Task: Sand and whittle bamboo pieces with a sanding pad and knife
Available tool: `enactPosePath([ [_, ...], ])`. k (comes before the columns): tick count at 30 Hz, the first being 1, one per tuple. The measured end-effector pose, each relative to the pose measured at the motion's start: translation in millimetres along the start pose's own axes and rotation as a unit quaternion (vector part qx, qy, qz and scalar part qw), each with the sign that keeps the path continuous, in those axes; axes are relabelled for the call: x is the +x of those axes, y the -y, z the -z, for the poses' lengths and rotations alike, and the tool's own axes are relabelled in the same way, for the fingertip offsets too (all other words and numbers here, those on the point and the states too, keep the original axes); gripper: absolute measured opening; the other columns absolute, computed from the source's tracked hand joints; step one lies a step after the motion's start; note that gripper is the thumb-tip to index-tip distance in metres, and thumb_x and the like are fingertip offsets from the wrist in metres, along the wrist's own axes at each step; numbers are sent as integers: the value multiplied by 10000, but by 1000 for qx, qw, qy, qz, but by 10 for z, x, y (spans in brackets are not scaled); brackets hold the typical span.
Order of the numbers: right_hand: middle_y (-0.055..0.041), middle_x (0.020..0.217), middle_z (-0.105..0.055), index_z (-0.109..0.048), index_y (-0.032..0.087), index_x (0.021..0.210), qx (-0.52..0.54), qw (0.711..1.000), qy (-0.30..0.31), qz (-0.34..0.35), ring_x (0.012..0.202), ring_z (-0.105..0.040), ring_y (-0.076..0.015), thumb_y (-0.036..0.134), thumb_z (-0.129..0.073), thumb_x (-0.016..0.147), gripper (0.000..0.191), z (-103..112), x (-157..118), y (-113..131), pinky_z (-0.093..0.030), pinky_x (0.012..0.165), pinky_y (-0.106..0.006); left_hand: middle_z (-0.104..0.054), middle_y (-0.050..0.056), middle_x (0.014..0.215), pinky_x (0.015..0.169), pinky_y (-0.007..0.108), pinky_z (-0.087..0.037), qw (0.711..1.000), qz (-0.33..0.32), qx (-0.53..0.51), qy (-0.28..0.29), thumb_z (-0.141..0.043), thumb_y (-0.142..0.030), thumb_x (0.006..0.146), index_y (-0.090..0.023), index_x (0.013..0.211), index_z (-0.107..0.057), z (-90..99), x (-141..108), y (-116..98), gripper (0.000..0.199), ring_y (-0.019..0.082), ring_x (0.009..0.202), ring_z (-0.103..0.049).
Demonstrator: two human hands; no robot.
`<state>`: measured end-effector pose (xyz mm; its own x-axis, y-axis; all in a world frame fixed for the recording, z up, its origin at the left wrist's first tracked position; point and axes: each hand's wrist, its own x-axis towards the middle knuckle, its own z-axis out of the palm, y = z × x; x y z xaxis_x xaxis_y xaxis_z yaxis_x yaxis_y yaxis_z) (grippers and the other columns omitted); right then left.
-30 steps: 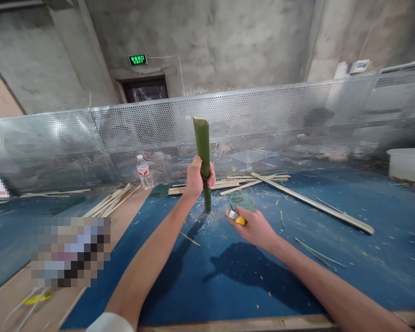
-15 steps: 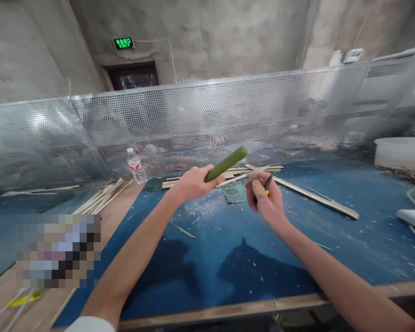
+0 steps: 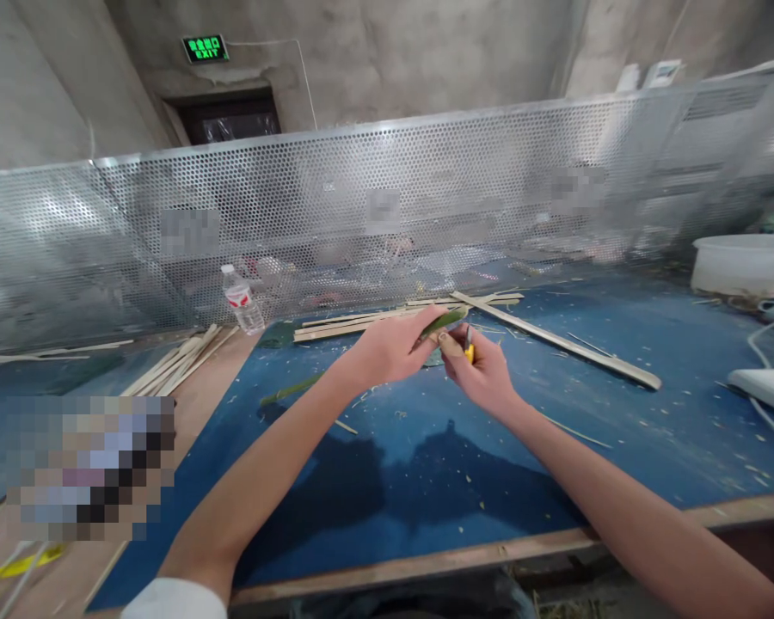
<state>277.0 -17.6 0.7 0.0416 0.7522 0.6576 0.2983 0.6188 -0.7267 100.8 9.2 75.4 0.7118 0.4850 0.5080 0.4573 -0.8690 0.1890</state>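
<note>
A rough concrete wall (image 3: 361, 60) rises at the far end of the room, with a lit green exit sign (image 3: 205, 49) above a dark doorway (image 3: 225, 116); a perforated metal screen (image 3: 361, 215) runs across the view in front of it, with blurred shapes behind its holes; the long desk (image 3: 651, 456) has a blue top, flecked with pale shavings, and a wooden edge (image 3: 490, 542) nearest the person; a plain wooden board (image 3: 199, 404) lies to its left, carrying a bundle of pale bamboo strips (image 3: 181, 365), and a pixelated patch hides whatever lies nearer; a white plastic tub (image 3: 741, 262) stands at the far right, above a white device (image 3: 764, 387) with a white cable (image 3: 758, 361); a water bottle (image 3: 241, 301) stands by the screen; a long bamboo lath (image 3: 555, 340) lies across a stack of thin strips (image 3: 361, 322) on the desk, and a loose green bamboo sliver (image 3: 290, 389) lies left of the hands; the left hand (image 3: 390, 348), its arm ending in a white sleeve (image 3: 174, 599), grips a narrow green bamboo strip (image 3: 444, 322), which is held above the middle of the desk; the right hand (image 3: 481, 374) is closed on a small yellow-handled knife (image 3: 469, 351), just beside the strip, its thumb pressed against the strip's near end; the blade is too small to make out.
</note>
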Motion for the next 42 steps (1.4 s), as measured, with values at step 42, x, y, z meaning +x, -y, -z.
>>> enactPosePath([
  [42, -2, 603, -539, -499, 222, 614, -243, 951, 55, 185, 546, -435, -116, 366, -502, 877, 300, 179, 70, -111, -329, 558, -256, -492, -34, 589, 533, 291, -226, 998, 3, -14, 57, -549, -271, 809, -219, 826, -471, 76, -139, -179, 95, 124, 499, -394],
])
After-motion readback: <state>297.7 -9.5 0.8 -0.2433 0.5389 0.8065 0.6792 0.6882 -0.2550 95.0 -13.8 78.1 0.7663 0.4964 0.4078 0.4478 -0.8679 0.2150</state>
